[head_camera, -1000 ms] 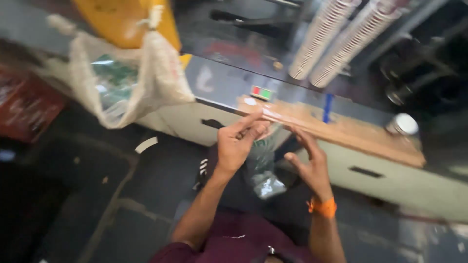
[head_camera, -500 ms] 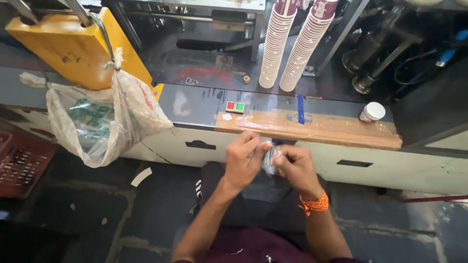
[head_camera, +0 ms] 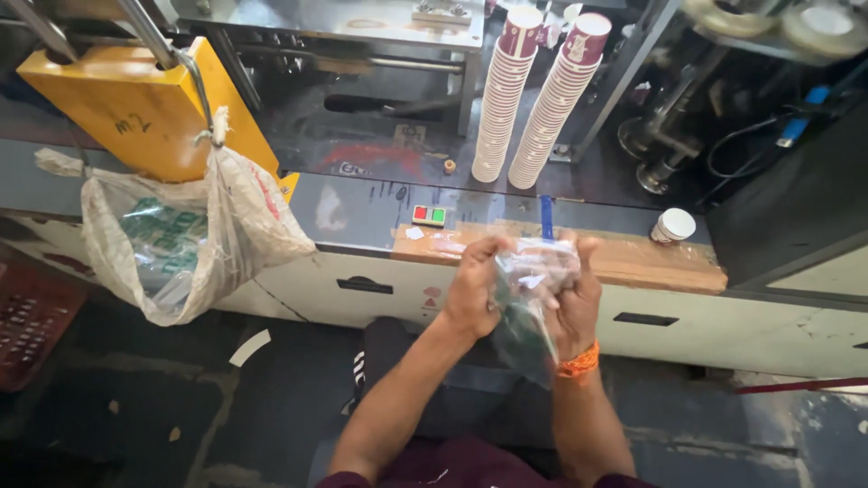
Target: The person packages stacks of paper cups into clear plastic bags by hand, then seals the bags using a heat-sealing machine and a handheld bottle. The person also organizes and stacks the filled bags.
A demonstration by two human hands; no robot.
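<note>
Both my hands hold a crumpled clear plastic bag (head_camera: 527, 307) in front of me, below the edge of a machine. My left hand (head_camera: 473, 287) grips its left side with the fingers curled in. My right hand (head_camera: 573, 298), with an orange band at the wrist, grips the right side with the thumb up. The bag hangs down between my forearms. Behind my hands a wooden strip (head_camera: 633, 260) lies along the machine's ledge.
Two tall stacks of paper cups (head_camera: 539, 99) lean on the dark machine bed. A single cup (head_camera: 674, 225) stands at the strip's right end. A white sack (head_camera: 185, 239) hangs from a yellow housing (head_camera: 136, 113) at left. A red-and-green button pair (head_camera: 429, 215) sits on the ledge.
My hands came together from apart and closed on the plastic bag, bunching it up. The view tilted up and steadied toward the machine.
</note>
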